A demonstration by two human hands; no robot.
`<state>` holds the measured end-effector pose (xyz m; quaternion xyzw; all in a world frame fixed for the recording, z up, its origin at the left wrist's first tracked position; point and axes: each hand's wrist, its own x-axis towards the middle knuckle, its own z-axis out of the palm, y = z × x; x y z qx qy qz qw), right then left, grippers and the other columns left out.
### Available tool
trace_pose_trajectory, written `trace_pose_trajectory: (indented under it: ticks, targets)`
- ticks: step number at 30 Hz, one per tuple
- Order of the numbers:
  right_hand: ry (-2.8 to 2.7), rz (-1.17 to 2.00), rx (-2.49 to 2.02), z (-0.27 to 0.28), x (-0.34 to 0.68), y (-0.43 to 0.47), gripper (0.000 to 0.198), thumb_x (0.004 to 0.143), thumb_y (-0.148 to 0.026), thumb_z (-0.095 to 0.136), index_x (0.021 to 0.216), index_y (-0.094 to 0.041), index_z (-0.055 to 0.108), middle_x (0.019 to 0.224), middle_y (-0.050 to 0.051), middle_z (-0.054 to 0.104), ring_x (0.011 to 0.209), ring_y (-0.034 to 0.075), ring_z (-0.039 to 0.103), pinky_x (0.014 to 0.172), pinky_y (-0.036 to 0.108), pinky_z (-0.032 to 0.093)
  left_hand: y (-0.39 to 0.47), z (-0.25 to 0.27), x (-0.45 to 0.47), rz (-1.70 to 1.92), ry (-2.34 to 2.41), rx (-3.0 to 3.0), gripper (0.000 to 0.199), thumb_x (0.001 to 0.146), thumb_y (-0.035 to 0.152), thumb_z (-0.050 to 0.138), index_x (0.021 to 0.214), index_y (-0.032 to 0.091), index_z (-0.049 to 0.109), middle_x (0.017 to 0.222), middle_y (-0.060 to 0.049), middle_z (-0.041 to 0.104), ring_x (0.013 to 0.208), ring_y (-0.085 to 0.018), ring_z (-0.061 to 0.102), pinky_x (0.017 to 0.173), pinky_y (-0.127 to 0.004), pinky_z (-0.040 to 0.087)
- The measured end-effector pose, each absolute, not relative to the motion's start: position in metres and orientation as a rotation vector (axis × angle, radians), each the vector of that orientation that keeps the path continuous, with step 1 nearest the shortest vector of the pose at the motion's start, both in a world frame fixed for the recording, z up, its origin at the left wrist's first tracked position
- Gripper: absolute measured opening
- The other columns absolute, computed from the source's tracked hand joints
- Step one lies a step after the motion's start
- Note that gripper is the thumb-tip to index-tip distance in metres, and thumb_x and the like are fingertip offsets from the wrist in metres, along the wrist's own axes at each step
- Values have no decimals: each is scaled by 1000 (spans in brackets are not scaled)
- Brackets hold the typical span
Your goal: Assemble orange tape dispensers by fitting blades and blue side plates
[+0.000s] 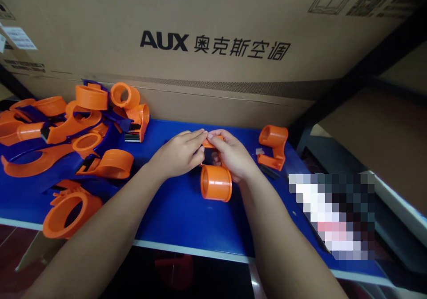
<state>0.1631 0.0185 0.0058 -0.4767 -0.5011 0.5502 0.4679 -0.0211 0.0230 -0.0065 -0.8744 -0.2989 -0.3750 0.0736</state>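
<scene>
An orange tape dispenser (216, 183) is between my hands above the blue tabletop, its round core hub turned toward me. My right hand (235, 154) is wrapped around the dispenser's frame from the right, thumb on top. From the left, my left hand (183, 152) presses its closed fingers against the far end of the frame; the fingertips of both hands nearly meet. What lies beneath the left fingers is hidden. Just right of my hands rests another orange tape dispenser (273, 145), with a small black strip (268, 171) beside it.
Several orange and dark blue dispensers (88, 117) are heaped on the left of the blue table (187, 223). A large cardboard box (213, 85) stands along the back. A dark shelf frame (343, 81) and a blurred-out item (336, 219) are at the right.
</scene>
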Motion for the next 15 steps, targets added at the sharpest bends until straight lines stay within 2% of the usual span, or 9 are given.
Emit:
trace_pose_trajectory:
  ticks: [6,15]
  targets:
    - [-1232,1328,-1173,6,161,17,18,92,-38,67,99,-25,56,62,-8,48,44,7,38,39,19,29,24,-10,-18,-1104,-950,-2621,45,93,13,50,134,4,66,139,-21,70,130,-28,70,112,-50,59]
    - [-1211,1315,-1207,8,159,16,18,90,-38,68,95,-26,56,60,-8,45,43,7,34,38,20,27,25,-15,-15,-1119,-967,-2596,49,89,11,52,136,4,64,137,-22,71,128,-30,71,115,-51,56]
